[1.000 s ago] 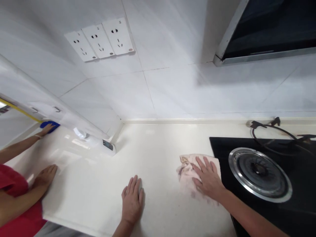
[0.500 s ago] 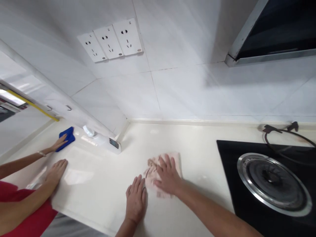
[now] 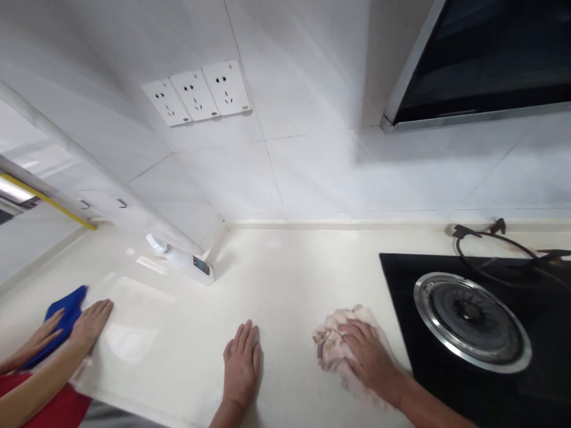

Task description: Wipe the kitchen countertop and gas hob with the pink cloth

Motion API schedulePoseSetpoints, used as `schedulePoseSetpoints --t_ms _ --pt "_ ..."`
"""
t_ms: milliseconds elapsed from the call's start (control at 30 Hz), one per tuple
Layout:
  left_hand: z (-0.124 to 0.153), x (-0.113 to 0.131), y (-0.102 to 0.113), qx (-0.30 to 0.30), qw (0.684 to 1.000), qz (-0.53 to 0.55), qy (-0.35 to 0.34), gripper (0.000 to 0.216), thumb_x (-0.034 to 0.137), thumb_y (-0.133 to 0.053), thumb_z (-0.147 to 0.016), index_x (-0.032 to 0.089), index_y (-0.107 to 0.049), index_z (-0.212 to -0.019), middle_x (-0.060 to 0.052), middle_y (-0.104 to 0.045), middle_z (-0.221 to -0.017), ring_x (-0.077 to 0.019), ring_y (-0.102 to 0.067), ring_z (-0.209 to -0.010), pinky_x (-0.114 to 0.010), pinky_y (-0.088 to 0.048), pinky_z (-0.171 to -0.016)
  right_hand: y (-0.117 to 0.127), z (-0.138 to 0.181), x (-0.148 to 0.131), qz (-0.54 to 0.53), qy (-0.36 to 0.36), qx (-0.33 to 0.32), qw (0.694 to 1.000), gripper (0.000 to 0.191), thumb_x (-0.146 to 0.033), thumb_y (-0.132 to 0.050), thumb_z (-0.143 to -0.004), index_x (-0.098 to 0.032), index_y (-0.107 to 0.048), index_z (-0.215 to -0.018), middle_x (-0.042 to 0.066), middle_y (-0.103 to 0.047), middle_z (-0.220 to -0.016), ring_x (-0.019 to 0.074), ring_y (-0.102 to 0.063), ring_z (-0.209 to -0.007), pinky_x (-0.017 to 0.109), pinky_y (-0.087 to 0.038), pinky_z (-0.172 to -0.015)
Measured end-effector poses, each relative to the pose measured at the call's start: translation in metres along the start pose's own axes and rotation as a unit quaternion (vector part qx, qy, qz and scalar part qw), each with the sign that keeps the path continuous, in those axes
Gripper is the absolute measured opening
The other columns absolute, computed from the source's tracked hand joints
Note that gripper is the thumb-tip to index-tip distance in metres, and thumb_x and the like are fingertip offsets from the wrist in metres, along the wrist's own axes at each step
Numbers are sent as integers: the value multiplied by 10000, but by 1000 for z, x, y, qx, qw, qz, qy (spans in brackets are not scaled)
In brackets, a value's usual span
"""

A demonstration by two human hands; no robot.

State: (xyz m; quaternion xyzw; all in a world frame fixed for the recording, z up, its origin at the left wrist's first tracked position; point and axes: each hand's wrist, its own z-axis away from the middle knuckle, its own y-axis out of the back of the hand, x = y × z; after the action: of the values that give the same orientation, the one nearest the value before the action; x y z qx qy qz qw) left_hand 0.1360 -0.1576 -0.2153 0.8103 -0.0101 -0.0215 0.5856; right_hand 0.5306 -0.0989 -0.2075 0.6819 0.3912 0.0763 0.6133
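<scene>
A pale pink cleaning cloth (image 3: 332, 342) lies bunched on the white countertop (image 3: 285, 279), just left of the black cooktop (image 3: 446, 380). My right hand (image 3: 368, 356) presses down on it, fingers together and slightly bent over the fabric; part of the cloth is hidden under the palm. To the left, my left hand (image 3: 242, 362) rests flat on the bare counter with its fingers stretched out, holding nothing and apart from the cloth.
At far left a co-worker's hand presses a blue cloth (image 3: 69, 321), their other hand beside it. A white bottle (image 3: 203, 273) stands by the wall corner. The cooktop carries a round burner (image 3: 473, 321) and a dark cable-like ring (image 3: 513, 238). Sockets (image 3: 196, 95) sit above.
My right hand has slid the pink cloth right and nearer to me, towards the cooktop, bunching it more. My left hand stays flat. The co-worker's blue cloth has come nearer. The view has shifted slightly.
</scene>
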Motion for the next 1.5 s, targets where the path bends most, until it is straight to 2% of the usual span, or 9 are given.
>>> schedulePoseSetpoints --t_ms 133,233,400,533,700,1067,1233,1367,1500 --pt "-1 -2 -2 10 1000 4 1 451 281 -434 -1023 250 -576 -1450 -63 -549 -1575 -249 -473 -1470 -426 -351 -1125 16 16 37 73 -68 43 994 426 -227 -594 -843 -215 -647 -1265 94 -655 -1370 300 -528 -1271 462 -394 -1066" --pt "-2 -2 -2 18 1000 4 -2 443 278 -429 -1023 244 -588 -1435 -63 -564 -1561 -254 -491 -1455 -430 -356 -1112 32 47 49 134 -104 67 983 378 -273 -602 -865 -249 -667 -1237 72 -651 -1388 306 -531 -1250 450 -400 -1020" --pt "-3 0 -1 19 1000 0 -5 442 285 -420 -1021 225 -589 -1425 -72 -569 -1557 -257 -486 -1457 -435 -352 -1115 36 107 33 193 -73 91 974 361 -386 -623 -845 -303 -697 -1188 43 -611 -1470 352 -465 -1366 476 -378 -1021" --pt "-6 2 4 19 1000 -6 -8 449 283 -400 -1024 217 -572 -1434 -79 -573 -1552 -251 -491 -1450 -429 -351 -1106 34 123 20 205 -82 120 968 345 -443 -624 -835 -301 -718 -1134 77 -575 -1510 397 -428 -1421 527 -374 -1046" --pt "-8 3 9 13 1000 -3 -11 448 281 -401 -1016 207 -579 -1420 -99 -583 -1540 -257 -505 -1439 -435 -351 -1105 42 88 39 210 -159 84 961 412 -443 -570 -914 -242 -706 -1246 137 -444 -1616 449 -312 -1507 626 -343 -1125" --pt "-7 4 11 -4 1000 15 4 460 292 -399 -1014 216 -581 -1429 -100 -575 -1548 -255 -493 -1454 -444 -361 -1120 60 -43 150 184 -240 -10 953 570 -523 -411 -997 -192 -619 -1412 139 -323 -1682 421 -157 -1565 570 -199 -1243" --pt "-7 4 10 0 1000 12 4 457 296 -402 -1017 218 -586 -1428 -94 -575 -1549 -256 -501 -1446 -442 -367 -1115 70 -90 187 167 -292 -46 941 620 -559 -377 -993 -217 -560 -1476 122 -279 -1710 411 -155 -1557 576 -174 -1225" --pt "-6 2 6 11 1000 -1 -6 450 284 -417 -1018 208 -582 -1430 -88 -565 -1559 -259 -489 -1454 -438 -360 -1117 73 -103 194 168 -304 -41 937 637 -581 -372 -981 -228 -559 -1477 126 -342 -1680 408 -226 -1529 583 -201 -1200" --pt "-4 1 2 19 1000 -4 -11 446 287 -432 -1018 217 -584 -1432 -78 -566 -1559 -258 -484 -1458 -432 -363 -1114 68 -83 172 183 -297 -21 937 603 -532 -346 -996 -212 -585 -1447 127 -335 -1685 401 -200 -1548 569 -220 -1205"
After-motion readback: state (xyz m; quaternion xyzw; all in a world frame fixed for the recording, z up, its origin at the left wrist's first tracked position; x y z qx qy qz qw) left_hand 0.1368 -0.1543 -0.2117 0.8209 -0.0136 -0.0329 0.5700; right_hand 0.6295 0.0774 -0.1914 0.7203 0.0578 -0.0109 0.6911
